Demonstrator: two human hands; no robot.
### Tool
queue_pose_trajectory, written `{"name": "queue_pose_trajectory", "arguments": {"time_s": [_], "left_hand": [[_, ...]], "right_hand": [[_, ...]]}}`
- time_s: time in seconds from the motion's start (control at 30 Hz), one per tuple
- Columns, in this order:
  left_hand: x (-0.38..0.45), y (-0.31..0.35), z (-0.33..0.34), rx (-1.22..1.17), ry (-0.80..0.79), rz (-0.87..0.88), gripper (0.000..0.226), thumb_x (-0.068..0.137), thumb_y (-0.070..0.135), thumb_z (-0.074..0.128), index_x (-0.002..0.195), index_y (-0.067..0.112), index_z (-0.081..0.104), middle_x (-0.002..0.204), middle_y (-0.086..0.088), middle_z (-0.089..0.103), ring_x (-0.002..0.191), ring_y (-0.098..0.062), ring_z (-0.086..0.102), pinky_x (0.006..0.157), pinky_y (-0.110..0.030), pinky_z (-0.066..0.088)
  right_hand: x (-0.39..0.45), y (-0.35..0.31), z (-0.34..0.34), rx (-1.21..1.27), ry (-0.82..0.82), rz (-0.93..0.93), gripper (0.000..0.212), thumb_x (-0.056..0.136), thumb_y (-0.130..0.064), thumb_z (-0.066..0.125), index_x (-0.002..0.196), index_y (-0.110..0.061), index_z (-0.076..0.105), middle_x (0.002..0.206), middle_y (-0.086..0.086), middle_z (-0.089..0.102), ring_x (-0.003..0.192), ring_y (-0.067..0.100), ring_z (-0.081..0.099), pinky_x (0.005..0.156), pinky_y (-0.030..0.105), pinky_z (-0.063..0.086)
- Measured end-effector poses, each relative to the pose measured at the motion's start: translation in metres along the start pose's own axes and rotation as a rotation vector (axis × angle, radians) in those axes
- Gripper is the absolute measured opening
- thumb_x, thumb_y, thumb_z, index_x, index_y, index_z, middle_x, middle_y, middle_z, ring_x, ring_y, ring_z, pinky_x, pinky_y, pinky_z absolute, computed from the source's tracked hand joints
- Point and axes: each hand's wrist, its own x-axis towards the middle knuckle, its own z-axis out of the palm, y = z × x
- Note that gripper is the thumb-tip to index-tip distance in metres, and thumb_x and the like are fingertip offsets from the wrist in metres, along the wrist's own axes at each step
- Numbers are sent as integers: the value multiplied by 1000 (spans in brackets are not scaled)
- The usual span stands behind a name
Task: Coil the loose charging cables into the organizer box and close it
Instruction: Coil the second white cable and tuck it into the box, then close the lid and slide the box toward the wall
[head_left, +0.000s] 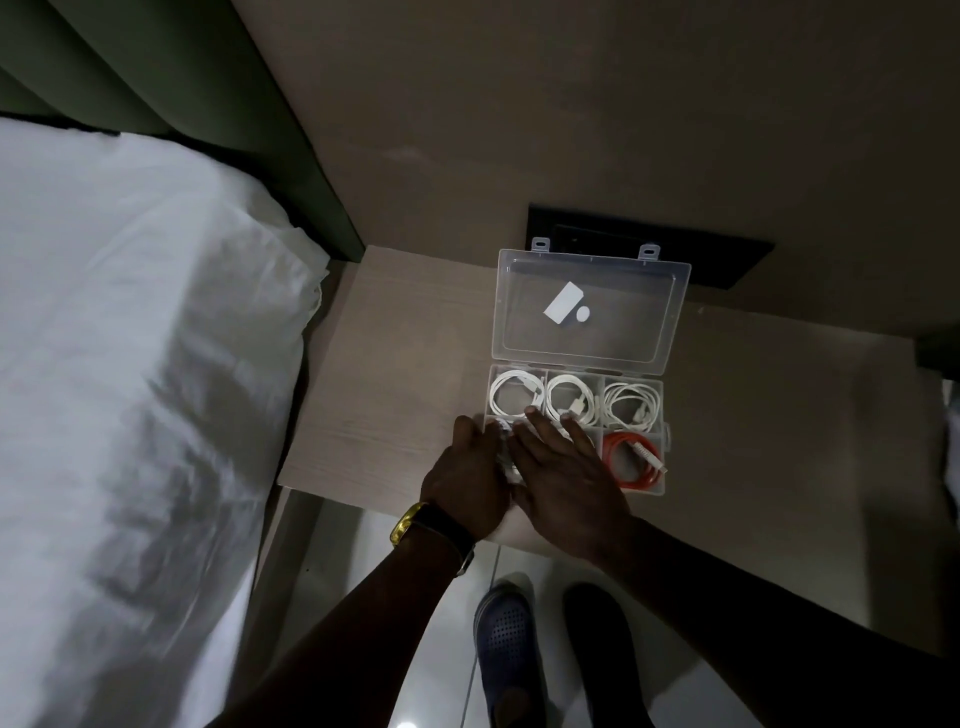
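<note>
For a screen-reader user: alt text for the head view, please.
Both hands, left and right, press into the near-left compartments of an open clear box on a bedside table. White cables and an orange cable lie coiled inside.

Both hands cover the near-left and near-middle cells of the box (576, 374), so what lies under them can't be made out. Only a blurred scrap of white cable (504, 431) peeks between the left hand (467, 478) and the right hand (563, 480). Whether either hand grips it can't be told. The left fingertips are smeared with motion. The socket plate (727, 260) on the wall is half hidden behind the lid (592, 306), its detail lost in the dark. Two white stickers (566, 309) on the lid are too small to read. The shoes (506, 639) run off the bottom edge
</note>
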Motion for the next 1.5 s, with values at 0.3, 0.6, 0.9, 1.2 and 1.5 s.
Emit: {"name": "queue_pose_trajectory", "arguments": {"time_s": [0.3, 0.6, 0.9, 1.2, 1.5], "left_hand": [[24, -3, -16, -49, 207, -1, 41, 83, 5, 54, 122, 13, 61, 115, -16, 56, 87, -34, 63, 72, -32, 46], [139, 44, -73, -1031, 96, -350, 77, 85, -1, 56, 151, 16, 22, 146, -15, 46, 117, -24, 53, 94, -34, 43], [36, -2, -40, -782, 132, -17, 30, 90, 32, 47, 107, 26, 71, 119, 8, 69, 117, -8, 59, 102, -39, 45], [19, -32, 15, -222, 74, 352, 62, 69, 32, 84, 126, 18, 63, 146, -14, 40, 141, -28, 33, 113, -43, 36], [23, -46, 22, 83, 119, 504, 56, 84, 29, 70, 137, 26, 52, 154, -9, 37, 145, -30, 27, 109, -43, 39]], "right_hand": [[12, 47, -38, 454, 463, 219, 37, 92, -29, 59, 126, -13, 62, 131, 8, 65, 127, 28, 55, 106, 46, 44], [52, 137, -110, 1565, 616, 885, 26, 97, -48, 51, 104, -27, 65, 90, -15, 65, 78, 3, 61, 71, 21, 46], [-59, 97, -50, 1234, 421, 697, 17, 88, -33, 70, 103, -27, 73, 112, -9, 72, 110, 9, 66, 93, 23, 51], [-82, 101, 20, 386, 230, 262, 62, 81, -39, 75, 136, -19, 56, 155, 4, 41, 148, 26, 28, 114, 43, 35], [-80, 106, 33, 214, 242, 175, 53, 89, -39, 59, 137, -17, 52, 154, 9, 42, 148, 29, 27, 116, 46, 33]]}}
